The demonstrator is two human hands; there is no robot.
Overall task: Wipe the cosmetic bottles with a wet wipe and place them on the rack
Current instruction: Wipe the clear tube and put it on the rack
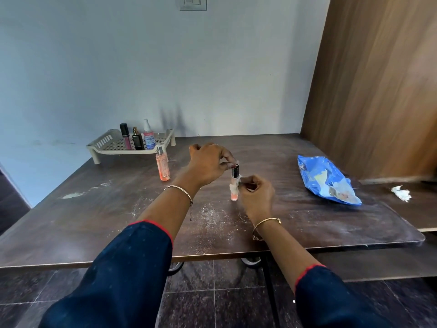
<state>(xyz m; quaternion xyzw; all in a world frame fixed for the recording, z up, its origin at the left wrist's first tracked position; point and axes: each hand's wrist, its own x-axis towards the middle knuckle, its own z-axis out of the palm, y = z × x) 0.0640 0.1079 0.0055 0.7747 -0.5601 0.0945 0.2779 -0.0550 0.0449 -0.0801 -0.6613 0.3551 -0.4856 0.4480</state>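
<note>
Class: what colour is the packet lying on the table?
The packet is mainly blue; head view.

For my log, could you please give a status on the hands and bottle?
Left hand pinches cap of slim bottle. Right hand holds wet wipe on its body. Rack holds three bottles; peach spray bottle stands before it.

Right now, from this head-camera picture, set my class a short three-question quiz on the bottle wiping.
1. True or false: the rack holds four bottles.
2. Fill the gap: the right hand presses a ____ against the small bottle.
3. Where does the tall orange bottle stand? A) on the rack B) on the table, beside the rack C) in the right hand

Key: 1 false, it holds three; 2 wipe; 3 B.
</note>
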